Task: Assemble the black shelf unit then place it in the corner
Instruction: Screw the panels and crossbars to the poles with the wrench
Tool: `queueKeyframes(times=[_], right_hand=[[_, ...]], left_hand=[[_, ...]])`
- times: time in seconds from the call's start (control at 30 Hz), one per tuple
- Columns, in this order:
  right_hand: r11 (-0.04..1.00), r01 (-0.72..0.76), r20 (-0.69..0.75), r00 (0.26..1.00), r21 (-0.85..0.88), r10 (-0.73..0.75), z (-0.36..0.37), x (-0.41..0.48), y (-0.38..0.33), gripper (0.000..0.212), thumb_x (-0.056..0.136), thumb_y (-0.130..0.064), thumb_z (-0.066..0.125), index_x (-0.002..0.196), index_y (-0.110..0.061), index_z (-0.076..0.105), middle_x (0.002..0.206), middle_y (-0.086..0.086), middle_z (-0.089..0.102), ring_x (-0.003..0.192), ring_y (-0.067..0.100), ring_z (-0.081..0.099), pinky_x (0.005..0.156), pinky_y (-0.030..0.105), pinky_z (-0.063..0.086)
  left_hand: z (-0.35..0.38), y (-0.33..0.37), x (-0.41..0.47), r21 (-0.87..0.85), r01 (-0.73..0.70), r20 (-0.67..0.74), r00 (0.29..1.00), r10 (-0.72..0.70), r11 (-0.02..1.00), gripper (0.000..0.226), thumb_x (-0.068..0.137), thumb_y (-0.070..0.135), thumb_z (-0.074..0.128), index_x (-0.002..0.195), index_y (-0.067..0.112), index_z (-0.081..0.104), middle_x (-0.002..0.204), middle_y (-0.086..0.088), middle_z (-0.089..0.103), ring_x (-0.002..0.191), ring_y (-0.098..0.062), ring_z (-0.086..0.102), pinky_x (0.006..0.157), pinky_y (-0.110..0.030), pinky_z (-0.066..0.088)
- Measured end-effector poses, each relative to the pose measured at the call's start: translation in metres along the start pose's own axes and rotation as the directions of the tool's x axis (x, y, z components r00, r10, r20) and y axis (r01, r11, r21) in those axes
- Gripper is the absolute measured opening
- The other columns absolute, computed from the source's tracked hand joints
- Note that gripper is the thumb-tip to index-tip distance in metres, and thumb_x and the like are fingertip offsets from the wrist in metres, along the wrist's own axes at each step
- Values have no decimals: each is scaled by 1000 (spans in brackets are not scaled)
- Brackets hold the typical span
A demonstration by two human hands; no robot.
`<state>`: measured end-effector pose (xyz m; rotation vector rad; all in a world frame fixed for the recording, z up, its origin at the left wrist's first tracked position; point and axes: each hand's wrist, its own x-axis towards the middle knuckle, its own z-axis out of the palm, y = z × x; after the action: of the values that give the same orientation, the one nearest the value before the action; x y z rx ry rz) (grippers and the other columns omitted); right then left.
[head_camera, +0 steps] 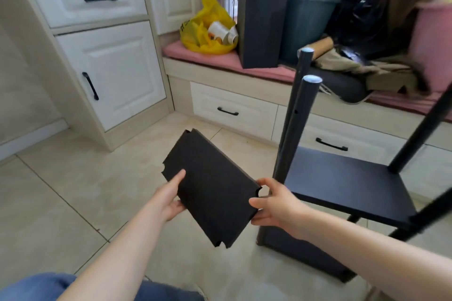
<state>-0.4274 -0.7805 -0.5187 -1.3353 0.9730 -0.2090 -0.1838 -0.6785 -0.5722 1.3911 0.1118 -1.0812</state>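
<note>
While the left grip (pixel 169 199) pinches one long edge of the loose black shelf panel (pixel 212 186) and the right grip (pixel 276 205) curls round its notched corner, the panel hangs tilted above the tiled floor (pixel 73 190), just beside the half-built shelf unit (pixel 342 183). Its poles (pixel 299 117) stand free at the top; a notch pushed on askew could jam, or tip the frame. Behind, a yellow bag (pixel 195 41) holds white cups (pixel 222 32); what the dark bin (pixel 305 27) and pink bucket (pixel 430 44) contain is hidden.
</note>
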Motion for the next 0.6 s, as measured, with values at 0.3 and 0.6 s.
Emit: queueKeyframes(times=[0.3,0.6], right_hand=[[985,145,19,989,-95,-144,-75,-99,-38,37,95,-5,62,121,-30,56,115,14,68,89,36,73,84,48,60],[981,173,-180,971,85,-156,-133,-140,-35,38,86,-15,74,121,-14,59,104,15,75,91,36,74,90,45,56]], left_hand=[[2,51,-72,10,-178,181,968,173,984,29,94,26,70,118,12,65,123,-2,64,109,-21,63,80,-37,53],[0,45,-112,249,-358,492,847,201,900,53,79,24,84,127,9,68,127,-10,71,103,-25,74,79,-31,61]])
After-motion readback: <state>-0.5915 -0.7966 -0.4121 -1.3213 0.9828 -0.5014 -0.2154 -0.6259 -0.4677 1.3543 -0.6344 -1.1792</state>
